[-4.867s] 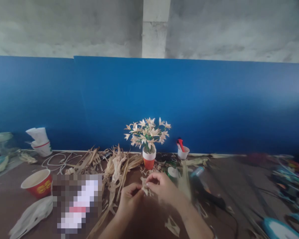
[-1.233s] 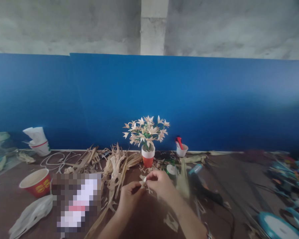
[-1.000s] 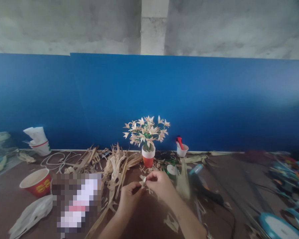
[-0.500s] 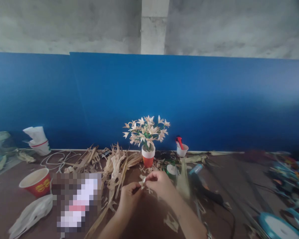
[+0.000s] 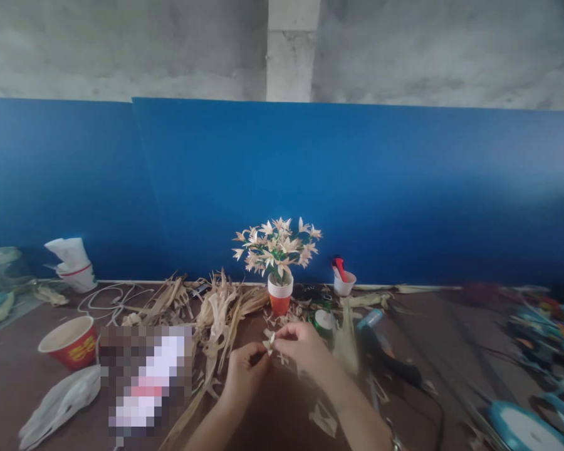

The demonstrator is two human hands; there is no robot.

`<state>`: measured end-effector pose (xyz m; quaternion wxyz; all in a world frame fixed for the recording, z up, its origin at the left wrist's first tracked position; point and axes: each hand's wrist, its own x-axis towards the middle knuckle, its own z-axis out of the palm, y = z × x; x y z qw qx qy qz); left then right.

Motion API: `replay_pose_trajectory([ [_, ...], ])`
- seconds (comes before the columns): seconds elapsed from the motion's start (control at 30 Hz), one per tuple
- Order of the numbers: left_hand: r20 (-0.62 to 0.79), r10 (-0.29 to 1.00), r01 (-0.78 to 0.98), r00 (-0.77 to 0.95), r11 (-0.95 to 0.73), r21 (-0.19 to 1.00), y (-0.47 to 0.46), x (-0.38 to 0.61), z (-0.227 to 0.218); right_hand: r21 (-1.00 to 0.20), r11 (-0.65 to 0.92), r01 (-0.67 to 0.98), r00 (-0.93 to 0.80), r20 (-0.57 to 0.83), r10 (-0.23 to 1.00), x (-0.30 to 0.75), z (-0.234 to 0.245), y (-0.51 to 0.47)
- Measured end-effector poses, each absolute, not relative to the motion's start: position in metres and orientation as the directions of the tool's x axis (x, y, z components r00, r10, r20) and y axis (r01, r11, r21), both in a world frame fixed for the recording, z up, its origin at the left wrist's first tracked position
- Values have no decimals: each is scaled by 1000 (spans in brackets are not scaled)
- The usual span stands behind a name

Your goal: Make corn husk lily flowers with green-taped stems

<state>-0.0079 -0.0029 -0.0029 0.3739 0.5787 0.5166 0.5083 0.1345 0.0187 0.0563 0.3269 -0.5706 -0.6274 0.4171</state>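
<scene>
A small pale husk flower is held between my two hands, low over the brown table. My left hand is closed, its fingertips pinching at the flower's lower end. From the other side, my right hand pinches a petal between thumb and forefinger. Just beyond them stands a pot of finished-looking husk flowers, with green stems in an orange and white cup. Small husk scraps lie under and behind my fingers.
Dried corn husks are heaped to the left. A red paper bowl and plastic bag lie farther left. A white cup with a red-handled tool, a dark corded tool and a blue ribbon roll are on the right.
The right fingertips have shifted slightly on the flower, and its petals look turned a little. Both hands stay in nearly the same place.
</scene>
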Motion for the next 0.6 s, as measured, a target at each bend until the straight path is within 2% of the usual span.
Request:
replay_pose_trajectory([
  [0.27, 238, 971, 252, -16, -227, 941, -4, -8, -4, -881, -1, 473, -97, -54, 994, 133, 57, 18],
  [0.6, 228, 973, 142, 16, -228, 963, -5, -8, -7, -939, -59, 338, -118, -104, 988, 132, 58, 20],
])
